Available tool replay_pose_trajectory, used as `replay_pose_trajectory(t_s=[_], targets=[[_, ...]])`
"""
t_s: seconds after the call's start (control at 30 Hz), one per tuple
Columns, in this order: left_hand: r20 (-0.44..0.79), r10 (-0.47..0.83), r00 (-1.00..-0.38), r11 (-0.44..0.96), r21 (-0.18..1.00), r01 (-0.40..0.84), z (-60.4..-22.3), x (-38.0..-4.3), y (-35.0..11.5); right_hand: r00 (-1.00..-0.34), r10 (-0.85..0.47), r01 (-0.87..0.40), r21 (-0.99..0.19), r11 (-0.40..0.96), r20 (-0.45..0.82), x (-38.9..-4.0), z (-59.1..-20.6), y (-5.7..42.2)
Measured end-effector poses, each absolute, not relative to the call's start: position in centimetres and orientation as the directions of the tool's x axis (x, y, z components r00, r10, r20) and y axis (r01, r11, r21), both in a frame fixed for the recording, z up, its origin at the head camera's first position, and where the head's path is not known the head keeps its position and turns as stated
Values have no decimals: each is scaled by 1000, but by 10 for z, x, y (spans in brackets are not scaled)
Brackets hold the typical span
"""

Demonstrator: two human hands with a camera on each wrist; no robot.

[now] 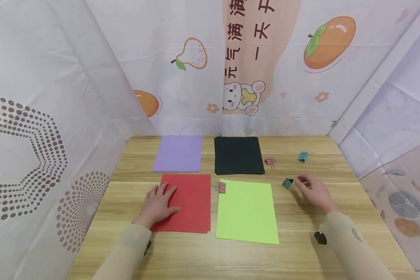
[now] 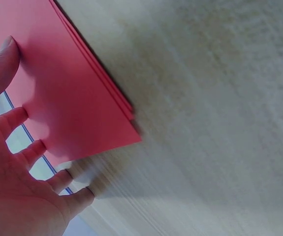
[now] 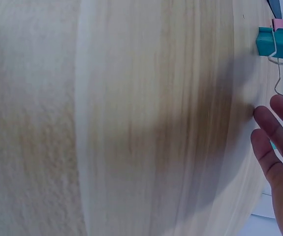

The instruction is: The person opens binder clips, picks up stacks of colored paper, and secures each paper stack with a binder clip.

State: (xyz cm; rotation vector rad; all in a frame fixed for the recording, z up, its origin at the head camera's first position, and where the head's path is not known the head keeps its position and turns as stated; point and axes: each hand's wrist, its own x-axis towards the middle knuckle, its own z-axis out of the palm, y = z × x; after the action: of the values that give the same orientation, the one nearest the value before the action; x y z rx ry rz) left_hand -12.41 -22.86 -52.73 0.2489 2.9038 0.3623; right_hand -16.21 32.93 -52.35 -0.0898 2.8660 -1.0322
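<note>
My left hand (image 1: 158,204) lies spread over the left part of a stack of red paper sheets (image 1: 194,202). In the left wrist view, the fingertips reach the red sheets' side edge and the thumb rests on top. My right hand (image 1: 315,192), fingers slightly bent, is right beside a dark teal binder clip (image 1: 288,183). In the right wrist view, the wire handles of this teal clip (image 3: 279,44) point toward the fingertips; whether they touch cannot be told. A pink binder clip (image 1: 222,187) sits at the upper left corner of the lime-green paper (image 1: 246,214).
Purple paper (image 1: 178,153) and black paper (image 1: 238,155) lie along the back of the wooden table (image 1: 245,260). Another pink clip (image 1: 270,160) and a lighter teal clip (image 1: 303,156) are at the back right. Printed curtains (image 1: 196,93) hang around the table.
</note>
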Motion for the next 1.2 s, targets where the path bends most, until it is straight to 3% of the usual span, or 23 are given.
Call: replay_pose_trajectory(t_s=[0.4,1.2], targets=[[-169,187,-968,958,251,141,-524,-124,-229,-978,-191,-96,-628,773,-85,-161,-528,329],[-178,187,-966,958,250,140,-528,-125,-231,-966,-240,-153,-537,829,-95,-159,-526,324]])
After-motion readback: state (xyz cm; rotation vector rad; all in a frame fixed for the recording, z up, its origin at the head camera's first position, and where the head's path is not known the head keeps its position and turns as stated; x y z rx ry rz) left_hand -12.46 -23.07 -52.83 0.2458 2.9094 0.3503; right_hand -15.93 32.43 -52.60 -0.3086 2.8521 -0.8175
